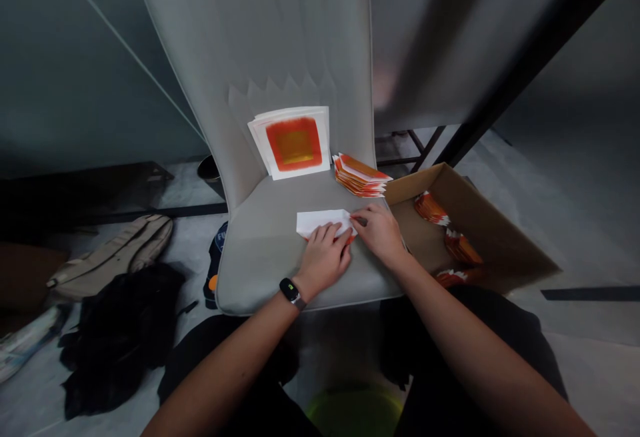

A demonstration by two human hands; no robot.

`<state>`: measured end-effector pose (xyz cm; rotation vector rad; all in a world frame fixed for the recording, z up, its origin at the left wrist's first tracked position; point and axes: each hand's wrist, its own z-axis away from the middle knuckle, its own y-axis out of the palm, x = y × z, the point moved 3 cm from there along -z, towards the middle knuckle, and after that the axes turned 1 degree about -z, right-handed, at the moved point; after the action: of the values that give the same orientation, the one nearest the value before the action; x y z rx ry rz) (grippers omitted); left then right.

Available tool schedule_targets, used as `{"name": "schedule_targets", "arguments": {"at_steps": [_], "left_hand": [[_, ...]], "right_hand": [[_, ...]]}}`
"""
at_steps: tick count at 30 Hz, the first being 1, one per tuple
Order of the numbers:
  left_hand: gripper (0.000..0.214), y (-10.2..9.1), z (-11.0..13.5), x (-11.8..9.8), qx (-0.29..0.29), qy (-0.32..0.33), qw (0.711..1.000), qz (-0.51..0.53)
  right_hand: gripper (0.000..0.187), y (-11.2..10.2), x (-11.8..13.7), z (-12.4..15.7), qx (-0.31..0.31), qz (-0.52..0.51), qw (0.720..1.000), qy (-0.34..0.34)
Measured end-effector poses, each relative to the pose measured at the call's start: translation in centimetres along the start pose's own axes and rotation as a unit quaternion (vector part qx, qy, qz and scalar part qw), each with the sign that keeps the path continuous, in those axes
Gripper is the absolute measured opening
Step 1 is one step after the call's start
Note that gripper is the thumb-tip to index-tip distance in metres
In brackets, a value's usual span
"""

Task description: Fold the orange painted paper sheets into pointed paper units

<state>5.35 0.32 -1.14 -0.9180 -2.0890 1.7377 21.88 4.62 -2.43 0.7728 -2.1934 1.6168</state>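
A white folded paper (320,220) with an orange underside lies on the grey chair seat (260,250). My left hand (324,258), with a black watch on the wrist, presses down on the paper's near edge, fingers curled on it. My right hand (381,230) pinches the paper's right end, fingers together. Against the chair back leans a stack of white sheets with an orange square (294,142). A pile of folded orange-and-white papers (360,176) sits on the seat, just beyond my right hand.
An open cardboard box (480,224) to the right of the chair holds more folded orange papers (453,234). A beige bag (113,254) and black clothing (117,334) lie on the floor at left. A dark metal beam (520,57) slants at right.
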Motion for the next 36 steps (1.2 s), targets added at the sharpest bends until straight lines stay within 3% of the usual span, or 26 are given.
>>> {"name": "schedule_targets", "arguments": {"at_steps": [5,11,28,36], "left_hand": [[0.037,0.0,-0.1,0.0,-0.001,0.001,1.0,0.001],[0.04,0.1,0.0,0.0,-0.005,0.002,1.0,0.007],[0.046,0.5,0.2,-0.1,0.011,0.028,1.0,-0.008],[0.043,0.3,0.1,-0.2,0.006,0.023,1.0,0.009]], "right_hand": [[0.017,0.3,-0.2,0.4,0.032,-0.04,0.997,-0.053],[0.019,0.0,-1.0,0.3,0.048,-0.114,0.99,-0.062],[0.019,-0.3,-1.3,-0.5,0.085,-0.123,0.989,-0.017],[0.017,-0.9,-2.1,-0.8,0.091,-0.089,0.99,0.054]]}}
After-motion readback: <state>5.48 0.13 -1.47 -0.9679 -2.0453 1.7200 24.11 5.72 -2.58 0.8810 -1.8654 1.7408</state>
